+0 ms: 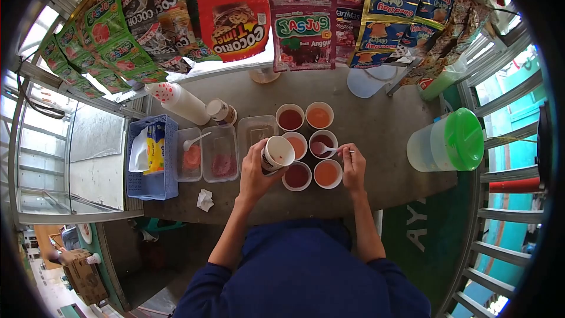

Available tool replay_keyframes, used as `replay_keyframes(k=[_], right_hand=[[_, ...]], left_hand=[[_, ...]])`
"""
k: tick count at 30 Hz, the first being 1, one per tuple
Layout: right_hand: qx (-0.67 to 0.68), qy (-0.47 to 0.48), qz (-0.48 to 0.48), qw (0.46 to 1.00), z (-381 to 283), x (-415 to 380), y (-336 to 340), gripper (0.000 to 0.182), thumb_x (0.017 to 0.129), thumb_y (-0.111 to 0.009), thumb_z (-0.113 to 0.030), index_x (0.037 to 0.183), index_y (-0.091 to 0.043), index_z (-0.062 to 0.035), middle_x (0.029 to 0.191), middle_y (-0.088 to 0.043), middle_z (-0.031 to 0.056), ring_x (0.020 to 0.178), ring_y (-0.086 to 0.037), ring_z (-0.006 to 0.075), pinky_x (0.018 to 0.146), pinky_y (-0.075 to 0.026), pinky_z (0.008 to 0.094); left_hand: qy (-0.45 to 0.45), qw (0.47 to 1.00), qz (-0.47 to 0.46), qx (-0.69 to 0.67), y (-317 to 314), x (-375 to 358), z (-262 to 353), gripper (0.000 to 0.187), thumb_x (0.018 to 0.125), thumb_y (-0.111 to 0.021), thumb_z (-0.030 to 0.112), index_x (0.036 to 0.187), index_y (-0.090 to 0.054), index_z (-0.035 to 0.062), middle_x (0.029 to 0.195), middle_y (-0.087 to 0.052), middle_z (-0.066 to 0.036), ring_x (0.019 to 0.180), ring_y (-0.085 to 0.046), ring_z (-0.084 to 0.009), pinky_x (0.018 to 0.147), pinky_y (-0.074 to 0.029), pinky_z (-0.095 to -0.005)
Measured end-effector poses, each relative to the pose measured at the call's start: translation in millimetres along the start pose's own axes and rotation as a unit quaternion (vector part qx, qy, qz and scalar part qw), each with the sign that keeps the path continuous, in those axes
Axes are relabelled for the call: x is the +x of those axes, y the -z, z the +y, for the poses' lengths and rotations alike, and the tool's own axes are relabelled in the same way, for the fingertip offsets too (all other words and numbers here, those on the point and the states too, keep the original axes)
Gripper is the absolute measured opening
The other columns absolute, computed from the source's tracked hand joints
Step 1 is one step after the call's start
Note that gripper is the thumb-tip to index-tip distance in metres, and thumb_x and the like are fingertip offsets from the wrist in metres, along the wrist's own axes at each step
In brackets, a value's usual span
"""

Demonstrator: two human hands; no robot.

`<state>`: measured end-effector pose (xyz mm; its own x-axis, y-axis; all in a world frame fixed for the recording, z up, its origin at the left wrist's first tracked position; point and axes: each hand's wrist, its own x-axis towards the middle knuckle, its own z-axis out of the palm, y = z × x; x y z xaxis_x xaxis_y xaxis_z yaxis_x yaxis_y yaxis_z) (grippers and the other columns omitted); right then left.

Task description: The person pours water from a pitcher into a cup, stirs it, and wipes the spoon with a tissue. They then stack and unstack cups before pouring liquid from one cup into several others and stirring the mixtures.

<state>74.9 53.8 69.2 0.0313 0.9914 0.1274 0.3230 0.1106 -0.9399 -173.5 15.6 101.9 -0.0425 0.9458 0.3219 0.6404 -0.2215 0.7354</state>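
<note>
My left hand (257,172) is wrapped round a paper cup (279,152), tilted so that its white inside shows, with a small reddish spot in it. My right hand (353,168) pinches the handle of a white plastic spoon (328,150), whose bowl is at a cup of dark red drink (321,139). Around these stand several more filled cups in two columns: a red one (290,119) and an orange one (319,115) at the back, a red one (298,176) and an orange one (328,174) in front. Another orange cup (295,146) is partly hidden behind the held cup.
On the left are tubs of orange powder (192,157) and pink powder (223,164), a blue basket (135,185), a stack of cups (179,103) and crumpled tissue (205,200). A green-lidded water container (432,146) stands right. Drink sachets (303,38) hang overhead.
</note>
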Motion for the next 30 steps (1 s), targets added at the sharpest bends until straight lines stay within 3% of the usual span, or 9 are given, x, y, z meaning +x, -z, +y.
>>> replay_keyframes(k=[11, 24, 30], right_hand=[[0.275, -0.107, 0.046, 0.954, 14.0, 4.8, 18.2, 0.027, 0.100, -0.041, -0.023, 0.090, -0.057, -0.0044, 0.077, -0.055, 0.0016, 0.068, -0.045, 0.0069, 0.064, -0.037, 0.0203], [0.299, -0.114, 0.049, 0.946, -9.2, 19.2, 27.5, 0.028, 0.100, -0.041, -0.024, 0.090, -0.058, -0.0041, 0.077, -0.056, 0.0017, 0.068, -0.045, 0.0061, 0.064, -0.036, 0.0192], [0.291, -0.087, -0.014, 0.953, -54.2, 29.5, 15.8, 0.028, 0.100, -0.041, -0.022, 0.089, -0.058, -0.0030, 0.078, -0.056, 0.0015, 0.069, -0.048, 0.0079, 0.068, -0.039, 0.0210]], left_hand=[[0.037, 0.999, 0.005, -0.005, -4.0, 11.0, 2.0, 0.076, 0.063, -0.083, 0.022, 0.126, -0.043, 0.0075, 0.117, -0.055, -0.014, 0.106, -0.056, -0.0339, 0.088, -0.045, -0.0432], [0.007, 0.998, -0.029, 0.047, -12.5, 27.6, 3.3, 0.079, 0.059, -0.085, 0.021, 0.126, -0.045, 0.0089, 0.120, -0.055, -0.012, 0.110, -0.053, -0.0339, 0.091, -0.043, -0.0446], [0.016, 0.999, -0.019, 0.028, -16.7, 30.0, 12.6, 0.079, 0.059, -0.085, 0.020, 0.126, -0.045, 0.0090, 0.120, -0.055, -0.013, 0.110, -0.053, -0.0340, 0.092, -0.043, -0.0442]])
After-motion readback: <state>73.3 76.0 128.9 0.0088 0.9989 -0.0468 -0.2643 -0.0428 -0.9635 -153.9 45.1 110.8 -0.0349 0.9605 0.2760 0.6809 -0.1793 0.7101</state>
